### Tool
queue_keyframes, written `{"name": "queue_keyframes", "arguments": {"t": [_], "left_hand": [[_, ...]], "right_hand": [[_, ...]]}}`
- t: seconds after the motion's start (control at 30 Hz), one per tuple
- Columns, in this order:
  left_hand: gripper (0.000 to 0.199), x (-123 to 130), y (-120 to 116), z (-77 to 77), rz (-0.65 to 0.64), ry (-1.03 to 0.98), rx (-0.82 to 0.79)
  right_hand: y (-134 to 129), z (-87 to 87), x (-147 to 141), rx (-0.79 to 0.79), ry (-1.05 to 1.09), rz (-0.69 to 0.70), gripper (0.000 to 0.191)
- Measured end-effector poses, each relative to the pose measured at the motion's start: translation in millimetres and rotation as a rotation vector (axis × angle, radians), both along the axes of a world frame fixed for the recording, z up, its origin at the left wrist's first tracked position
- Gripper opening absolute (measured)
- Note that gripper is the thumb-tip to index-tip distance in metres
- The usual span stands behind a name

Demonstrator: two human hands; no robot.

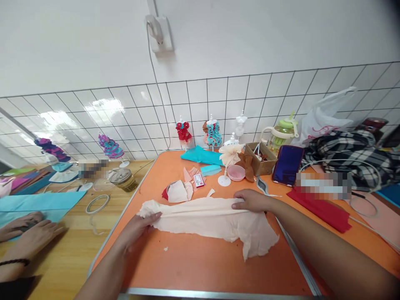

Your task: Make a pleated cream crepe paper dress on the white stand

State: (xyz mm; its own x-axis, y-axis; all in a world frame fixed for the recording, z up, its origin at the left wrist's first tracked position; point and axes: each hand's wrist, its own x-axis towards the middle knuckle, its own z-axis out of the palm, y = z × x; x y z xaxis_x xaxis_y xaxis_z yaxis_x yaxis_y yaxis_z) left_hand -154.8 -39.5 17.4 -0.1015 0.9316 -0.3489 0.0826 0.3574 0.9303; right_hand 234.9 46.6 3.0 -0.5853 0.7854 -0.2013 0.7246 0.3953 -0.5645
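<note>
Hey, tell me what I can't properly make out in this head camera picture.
All in the head view:
- Some fingers of the left hand: hidden by the peach crepe sheet.
- Print on the small white card: too small.
- Bottom of the cardboard box: hidden by its wall and contents.
- Co-worker's arm: cut off by the left edge.

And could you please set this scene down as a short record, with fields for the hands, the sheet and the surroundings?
Left hand: grips the left end of the cream sheet
Right hand: holds its upper edge, nearer the right end
Sheet state: wrinkled, spanning both hands, ragged at the right end
Work surface: orange table
Behind: pink bowl, red-dressed mini form
Right side: phone, red sheet
Neighbour: co-worker's hands at a light-blue sheet
</note>
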Motion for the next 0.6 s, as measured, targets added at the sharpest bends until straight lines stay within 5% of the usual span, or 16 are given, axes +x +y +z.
{"name": "queue_keyframes", "arguments": {"t": [0.13, 0.23, 0.33, 0.37, 0.43, 0.5, 0.6], "left_hand": [[0.050, -30, -8, 1.6, 0.013, 0.397, 0.168], [0.069, -41, -20, 18.8, 0.119, 1.039, 0.315], [0.073, -23, -31, 35.9, 0.177, 1.493, 0.351], [0.069, -12, -32, 37.0, 0.080, 1.513, 0.406], [0.057, 8, -28, 29.3, -0.315, 1.437, 0.478], [0.057, 21, -18, 10.6, -0.625, 1.363, 0.395], [0.083, 21, -3, -21.6, -0.775, 1.292, 0.250]], "right_hand": [[2, 10.9, -23, 0.283, -0.007, -0.131, 0.036], [-24, 8.4, -54, 0.535, 0.080, -0.160, 0.029], [-63, -8.7, -81, 0.491, 0.081, -0.001, 0.034], [-73, -15.6, -87, 0.435, 0.081, 0.046, 0.047], [-84, -26.8, -88, 0.312, 0.071, 0.216, 0.079], [-80, -30.6, -76, 0.203, 0.060, 0.381, 0.093], [-58, -21.9, -44, 0.106, 0.028, 0.495, 0.104]]}}
